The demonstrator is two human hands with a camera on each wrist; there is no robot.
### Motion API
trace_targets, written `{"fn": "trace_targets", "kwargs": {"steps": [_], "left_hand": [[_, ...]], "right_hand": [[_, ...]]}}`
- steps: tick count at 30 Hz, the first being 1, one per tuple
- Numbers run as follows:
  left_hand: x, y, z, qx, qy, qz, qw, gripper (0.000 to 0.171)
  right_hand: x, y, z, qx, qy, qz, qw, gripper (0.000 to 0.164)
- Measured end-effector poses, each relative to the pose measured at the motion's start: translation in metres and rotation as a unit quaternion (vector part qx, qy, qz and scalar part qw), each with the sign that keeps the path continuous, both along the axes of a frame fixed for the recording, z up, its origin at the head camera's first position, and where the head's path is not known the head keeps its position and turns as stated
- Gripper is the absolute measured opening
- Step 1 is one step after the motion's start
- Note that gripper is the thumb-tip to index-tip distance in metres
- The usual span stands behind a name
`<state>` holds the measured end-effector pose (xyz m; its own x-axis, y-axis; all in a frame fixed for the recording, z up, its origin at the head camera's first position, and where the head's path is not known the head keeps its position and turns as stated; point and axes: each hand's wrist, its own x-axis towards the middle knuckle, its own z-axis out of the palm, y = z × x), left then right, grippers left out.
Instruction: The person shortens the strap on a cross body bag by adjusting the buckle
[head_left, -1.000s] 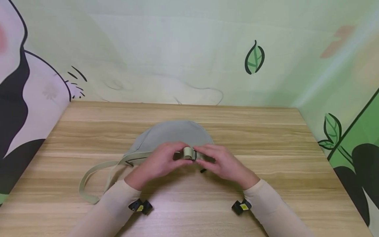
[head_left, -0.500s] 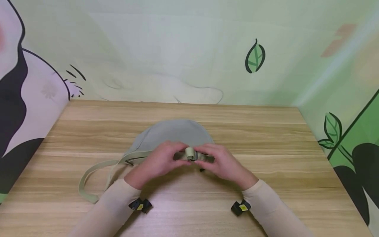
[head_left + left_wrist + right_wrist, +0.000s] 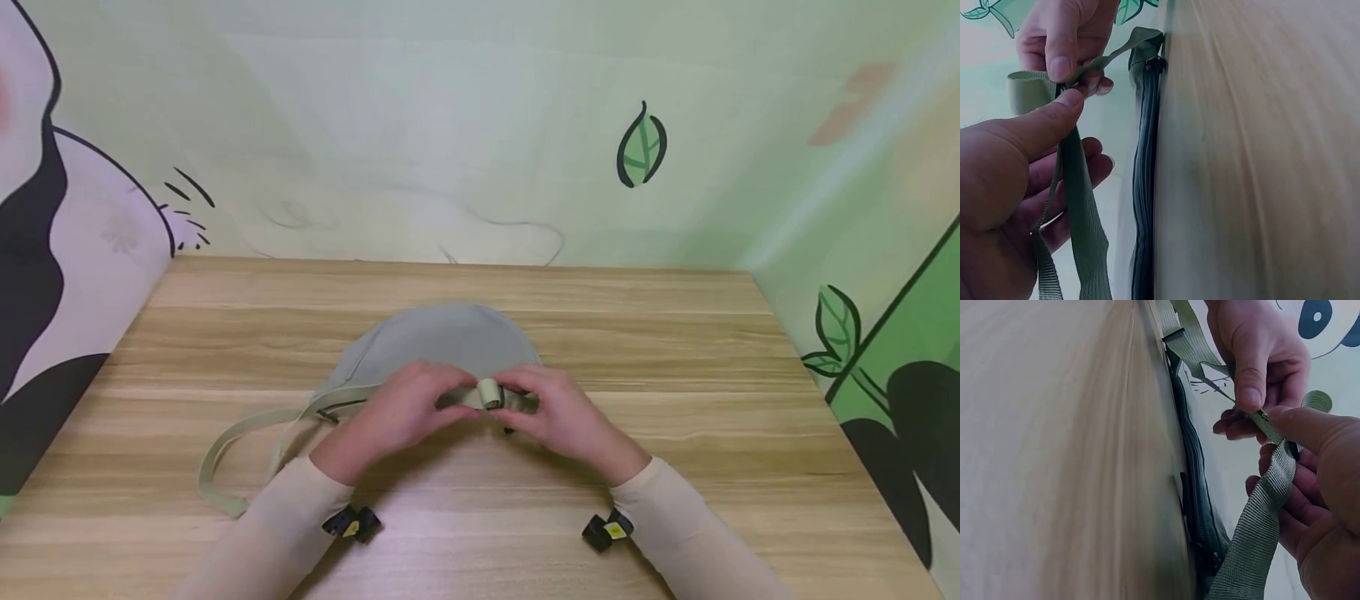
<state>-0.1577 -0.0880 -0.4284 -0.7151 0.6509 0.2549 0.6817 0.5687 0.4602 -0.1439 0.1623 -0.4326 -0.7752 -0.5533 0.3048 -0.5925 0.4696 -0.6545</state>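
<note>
A grey-green sling bag [image 3: 450,337] lies on the table, its curved side away from me. Across its near side, both hands hold its pale green webbing strap [image 3: 1260,519]. My left hand [image 3: 401,412] pinches the strap between thumb and fingers. Just to the right, my right hand [image 3: 566,417] pinches it beside a dark strap slider [image 3: 1294,451], the tips of both hands close together. A short loop of webbing [image 3: 489,392] sticks up between them. Below the hands, the left wrist view shows the bag's dark zipper [image 3: 1143,187] running along the tabletop.
On the left, a long bend of strap [image 3: 213,467] spreads over the wooden table [image 3: 675,333]. A printed wall [image 3: 450,125] with leaves and panda shapes stands behind the table and along its sides. Each sleeve carries a small black wrist camera [image 3: 607,529].
The webbing loop between the fingertips has shifted slightly right, towards the right hand. Both hands keep their grip on the strap, and the bag stays in place.
</note>
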Motion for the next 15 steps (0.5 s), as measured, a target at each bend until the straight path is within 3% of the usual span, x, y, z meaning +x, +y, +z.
{"fn": "trace_targets", "kwargs": {"steps": [15], "left_hand": [[0.000, -0.026, 0.000, -0.017, 0.039, 0.013, 0.9990, 0.024]], "right_hand": [[-0.003, 0.020, 0.001, 0.013, 0.000, -0.006, 1.000, 0.035]]}}
